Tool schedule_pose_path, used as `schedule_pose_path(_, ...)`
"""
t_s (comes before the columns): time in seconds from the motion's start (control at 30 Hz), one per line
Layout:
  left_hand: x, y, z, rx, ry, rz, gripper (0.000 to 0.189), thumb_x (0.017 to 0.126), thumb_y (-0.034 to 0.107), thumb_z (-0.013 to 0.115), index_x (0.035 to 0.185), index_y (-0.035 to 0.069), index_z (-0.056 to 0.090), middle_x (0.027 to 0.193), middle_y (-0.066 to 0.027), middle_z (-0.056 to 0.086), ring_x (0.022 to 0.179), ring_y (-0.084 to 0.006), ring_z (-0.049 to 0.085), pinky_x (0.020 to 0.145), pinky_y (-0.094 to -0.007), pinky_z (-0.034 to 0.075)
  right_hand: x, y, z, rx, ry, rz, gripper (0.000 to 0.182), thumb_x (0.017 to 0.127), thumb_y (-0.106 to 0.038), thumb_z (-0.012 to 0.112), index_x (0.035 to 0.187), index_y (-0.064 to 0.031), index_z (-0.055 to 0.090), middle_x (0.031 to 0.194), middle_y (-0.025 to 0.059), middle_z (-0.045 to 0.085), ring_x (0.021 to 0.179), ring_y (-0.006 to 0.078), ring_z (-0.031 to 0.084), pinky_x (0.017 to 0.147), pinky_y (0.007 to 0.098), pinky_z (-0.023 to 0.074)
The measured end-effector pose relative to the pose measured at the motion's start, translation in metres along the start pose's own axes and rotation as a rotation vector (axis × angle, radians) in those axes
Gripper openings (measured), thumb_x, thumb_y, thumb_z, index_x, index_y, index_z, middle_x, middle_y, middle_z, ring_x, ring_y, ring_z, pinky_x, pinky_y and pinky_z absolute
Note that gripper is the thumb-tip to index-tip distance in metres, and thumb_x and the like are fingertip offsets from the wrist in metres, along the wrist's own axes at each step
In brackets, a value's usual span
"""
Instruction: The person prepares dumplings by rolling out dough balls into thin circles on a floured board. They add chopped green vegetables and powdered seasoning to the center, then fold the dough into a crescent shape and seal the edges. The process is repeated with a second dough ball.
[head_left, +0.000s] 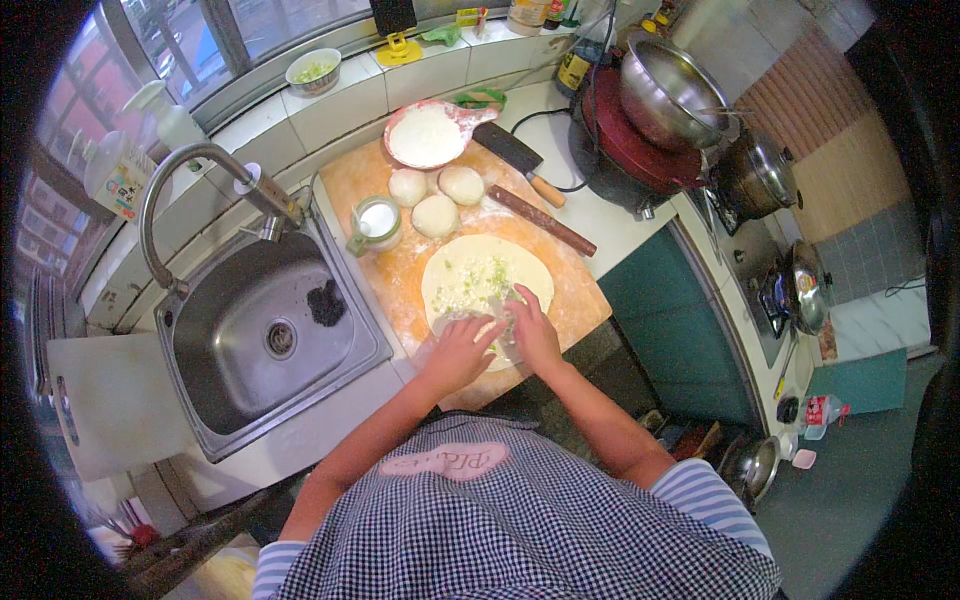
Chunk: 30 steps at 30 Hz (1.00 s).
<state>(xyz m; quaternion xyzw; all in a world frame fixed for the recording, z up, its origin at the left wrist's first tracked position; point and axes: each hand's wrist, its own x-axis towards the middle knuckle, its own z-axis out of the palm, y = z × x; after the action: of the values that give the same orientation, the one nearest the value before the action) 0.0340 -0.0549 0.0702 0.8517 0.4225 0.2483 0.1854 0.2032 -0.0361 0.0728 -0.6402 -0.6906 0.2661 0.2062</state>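
A round sheet of rolled dough (442, 266), strewn with chopped scallion (491, 271), lies on a floury wooden board (592, 304). Over its lower left part is my left hand (461, 354), fingers bent inward. My right hand (534, 330) is at the dough's lower right, its fingers pointing up and left. The hands almost meet; whether either pinches the dough edge is hidden. Behind the sheet sit three dough balls (436, 217). A dark rolling pin (541, 220) rests at the board's right, and a glass jar of white powder (377, 223) stands at its left.
A red bowl of flour (426, 135) and a cleaver (510, 148) lie at the board's far end. Left is a steel sink (247, 375) with a curved faucet (154, 202). A bowl of chopped scallion (313, 71) stands on the ledge. A steel basin (667, 97) sits at the back right.
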Motion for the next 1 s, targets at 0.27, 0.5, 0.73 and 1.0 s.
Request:
schedule_pose_path(0.27,-0.014,-0.027,-0.007,0.130,-0.236,-0.023,0.041,0.064,0.028,0.068,0.098,0.009,0.054,0.112,-0.0103,0.045,0.110,-0.0265,0.040,0.091,-0.0414,0.032,-0.008,0.009,-0.003,-0.141,-0.102,-0.265,0.024,0.074,-0.009,0.056,0.097,-0.0057,0.051,0.106,0.0118,0.050,0.098,0.0303,0.049,0.080,0.0377,0.0415)
schedule_pose_path(0.5,-0.025,-0.045,0.008,0.262,-0.134,0.230,0.024,0.065,0.023,0.061,0.081,0.008,0.052,0.086,-0.0050,0.049,0.090,-0.0218,0.048,0.078,-0.0337,0.039,-0.041,0.020,0.020,-0.365,-0.160,-0.598,0.027,0.072,-0.019,0.060,0.095,-0.0060,0.051,0.092,0.0092,0.050,0.084,0.0253,0.052,0.075,0.0358,0.0412)
schedule_pose_path(0.73,-0.037,-0.053,0.014,0.344,-0.032,0.277,0.019,0.070,0.021,0.058,0.084,0.009,0.054,0.086,-0.0054,0.052,0.083,-0.0228,0.050,0.073,-0.0376,0.038,-0.041,0.030,0.025,-0.390,-0.073,-0.646,0.023,0.074,-0.021,0.058,0.090,-0.0060,0.054,0.086,0.0076,0.054,0.083,0.0240,0.051,0.072,0.0350,0.0400)
schedule_pose_path(1.0,0.004,-0.046,0.012,0.212,0.195,-0.073,0.015,0.069,0.017,0.056,0.083,0.010,0.055,0.081,-0.0045,0.053,0.081,-0.0227,0.051,0.070,-0.0374,0.039,0.003,0.016,0.010,-0.147,0.180,-0.250,0.018,0.071,-0.014,0.057,0.087,-0.0074,0.055,0.086,0.0097,0.055,0.083,0.0271,0.050,0.074,0.0385,0.0366)
